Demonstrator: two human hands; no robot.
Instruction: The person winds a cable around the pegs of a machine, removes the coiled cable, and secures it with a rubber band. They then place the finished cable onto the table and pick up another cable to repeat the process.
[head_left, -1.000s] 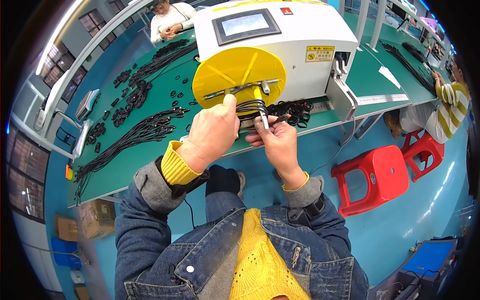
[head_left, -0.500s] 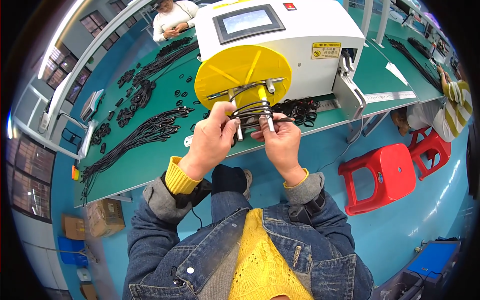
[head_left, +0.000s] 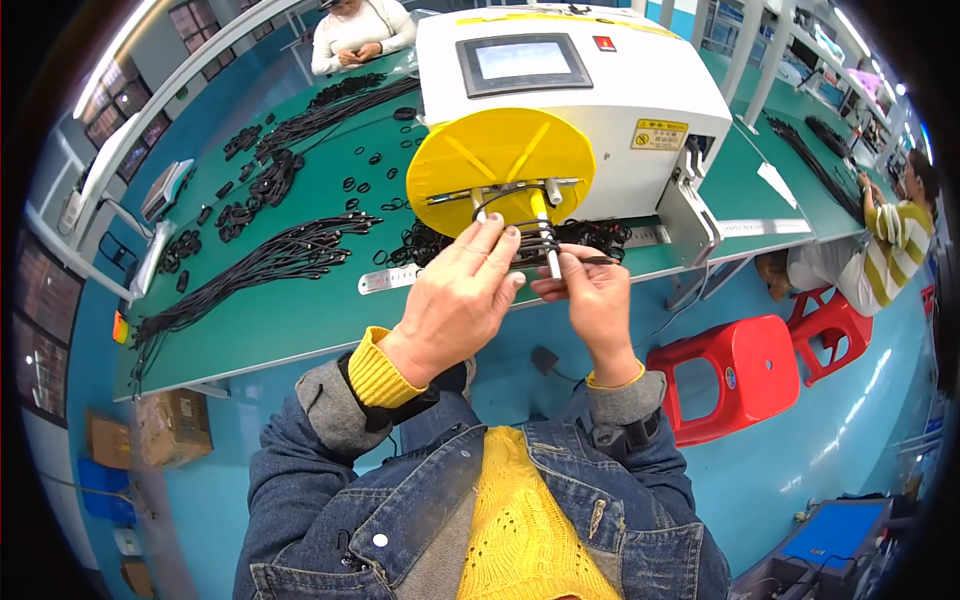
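Observation:
A black cable (head_left: 540,243) is wound in several loops around the two metal pegs (head_left: 554,264) that stick out from a yellow disc (head_left: 440,165). My left hand (head_left: 455,300) lies over the left peg and the loops' left side, its fingers stretched out and pressed together lengthwise; its palm is hidden. On the other side my right hand (head_left: 593,305) pinches the cable by the right peg, with a short end showing past the fingers. The disc is mounted on the front of a white winding machine (head_left: 620,90), which has a screen (head_left: 522,62) on top.
Left on the green table (head_left: 290,330) lies a bundle of black cables (head_left: 260,262), with small black rings (head_left: 365,186) farther back. More rings (head_left: 605,236) are heaped under the disc. A steel ruler (head_left: 385,280) lies near the edge. Red stools (head_left: 735,380) stand right; co-workers (head_left: 900,215) sit beyond.
My left hand has gone from pinching at the left peg to lying with straightened fingers over the loops. The right hand keeps its pinch on the cable. The view has shifted slightly.

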